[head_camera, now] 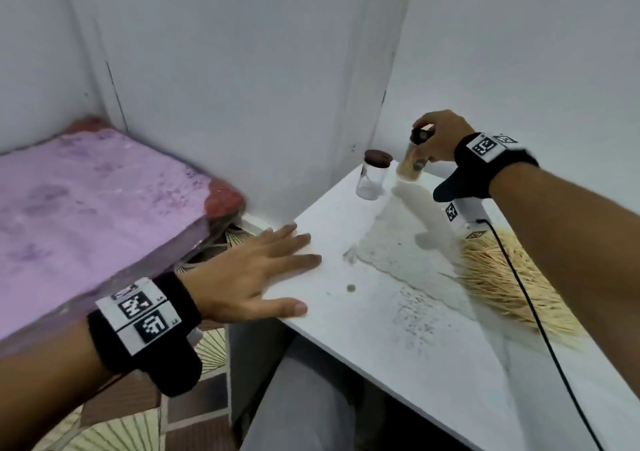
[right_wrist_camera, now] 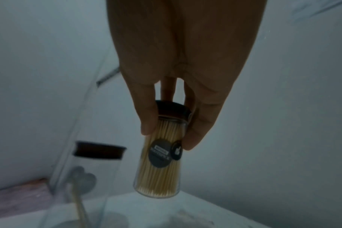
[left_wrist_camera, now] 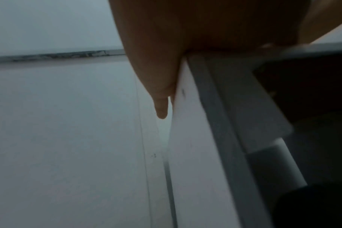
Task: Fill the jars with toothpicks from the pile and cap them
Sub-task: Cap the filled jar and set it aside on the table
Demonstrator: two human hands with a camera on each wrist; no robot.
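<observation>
My right hand (head_camera: 437, 139) grips a clear jar (head_camera: 414, 160) packed with toothpicks and closed with a dark cap; it hangs tilted just above the table's far corner. In the right wrist view the full jar (right_wrist_camera: 162, 157) is pinched near its cap between thumb and fingers. Left of it stands a second capped jar (head_camera: 374, 175), nearly bare inside, also seen as the blurred jar (right_wrist_camera: 84, 177). A pile of toothpicks (head_camera: 498, 277) lies under my right forearm. My left hand (head_camera: 263, 270) rests flat on the table's left corner, fingers straight.
The white table (head_camera: 398, 340) sits in a corner between white walls. A black cable (head_camera: 533, 312) runs across the pile. A bed with a pink cover (head_camera: 86, 208) stands to the left. A small dark speck (head_camera: 351, 288) lies on the tabletop.
</observation>
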